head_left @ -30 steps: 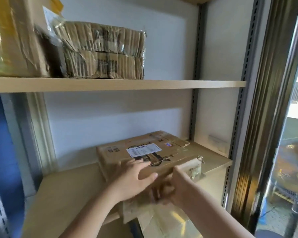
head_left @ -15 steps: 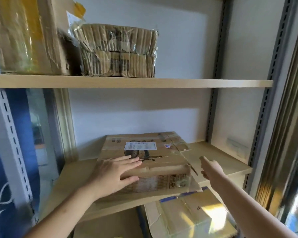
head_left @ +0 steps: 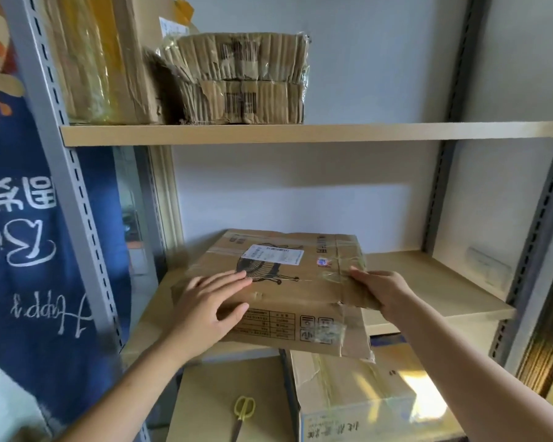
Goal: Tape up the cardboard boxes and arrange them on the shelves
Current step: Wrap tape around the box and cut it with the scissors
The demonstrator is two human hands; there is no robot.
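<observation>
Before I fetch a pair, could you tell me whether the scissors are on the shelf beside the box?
No, the scissors lie on a carton below the shelf.

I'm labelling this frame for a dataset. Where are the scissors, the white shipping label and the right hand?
scissors (head_left: 244, 408): head view, on the yellow handles.
white shipping label (head_left: 273, 255): head view, middle of the label.
right hand (head_left: 382, 290): head view, back of the hand.

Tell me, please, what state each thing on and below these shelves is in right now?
Flat cardboard box: taped, lying on the lower shelf, front overhanging the edge.
Left hand: open, flat on the box top.
Right hand: gripping the box's right edge.
Cardboard bundles: wrapped, stacked on the upper shelf.
Yellow scissors: closed, lying below.
</observation>
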